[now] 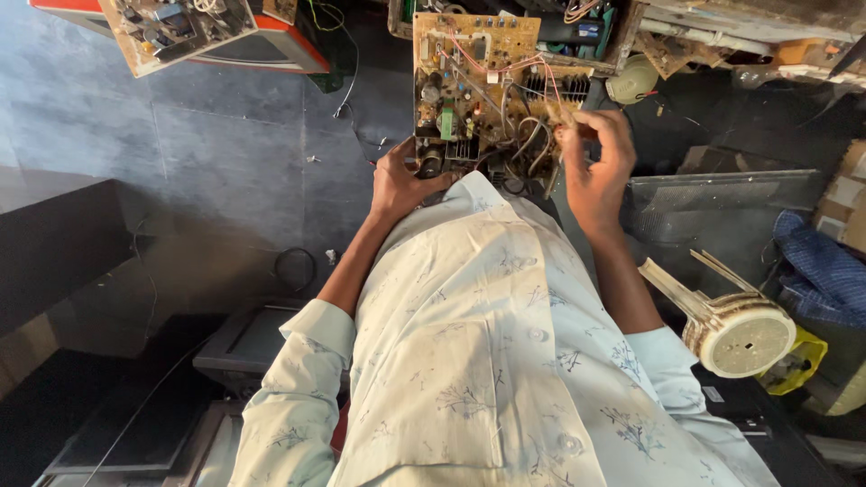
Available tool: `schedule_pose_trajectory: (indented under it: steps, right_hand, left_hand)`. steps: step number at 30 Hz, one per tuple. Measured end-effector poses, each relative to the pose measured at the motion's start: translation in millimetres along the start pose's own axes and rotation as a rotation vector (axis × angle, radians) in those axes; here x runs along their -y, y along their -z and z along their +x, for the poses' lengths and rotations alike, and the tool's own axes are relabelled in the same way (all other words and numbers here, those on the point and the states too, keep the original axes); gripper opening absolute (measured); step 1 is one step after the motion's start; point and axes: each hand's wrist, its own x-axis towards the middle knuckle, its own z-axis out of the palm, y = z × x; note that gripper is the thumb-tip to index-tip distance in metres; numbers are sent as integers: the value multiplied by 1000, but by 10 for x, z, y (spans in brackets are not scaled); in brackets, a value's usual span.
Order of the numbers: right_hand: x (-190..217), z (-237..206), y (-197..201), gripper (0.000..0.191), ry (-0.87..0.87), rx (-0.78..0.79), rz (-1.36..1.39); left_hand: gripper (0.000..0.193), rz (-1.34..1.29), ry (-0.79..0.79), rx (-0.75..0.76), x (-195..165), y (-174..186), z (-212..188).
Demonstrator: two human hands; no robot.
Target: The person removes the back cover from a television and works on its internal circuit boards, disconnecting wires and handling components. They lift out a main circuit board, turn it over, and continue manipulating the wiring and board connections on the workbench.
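Both hands worked at circuit board [478, 86], held up against chest above patterned shirt [487, 361]. Left hand [401, 185] closed on board's lower edge, beside dark cylindrical component [431, 162], steadying it. Right hand [595, 167] pinched thin wires [559, 108] at right edge, fingers curled nearly shut. Judged best: keep board braced, tug wires gently, avoid straining solder joints.

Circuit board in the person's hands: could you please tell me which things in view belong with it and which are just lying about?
In hand:
- circuit board, with its loose wires
- left hand, holding the board's lower edge
- right hand, fingers at the wires

Lying about:
- second circuit board on a red-edged casing
- round cream drum part
- blue cloth
- grey panel
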Motion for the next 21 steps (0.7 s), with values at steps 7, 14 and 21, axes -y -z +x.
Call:
schedule_pose_trajectory:
  steps: [7, 14, 21]
  right_hand:
    - [397, 108, 72, 9, -45, -66, 5]
    - [780, 315, -11, 10, -26, -10, 413]
    - [1377, 427, 82, 11, -40, 13, 374]
  left_hand:
    - [64, 28, -11, 38, 44, 174, -12]
    - [70, 125, -18, 26, 163, 245, -18]
    - [72, 142, -35, -15, 219, 321, -61]
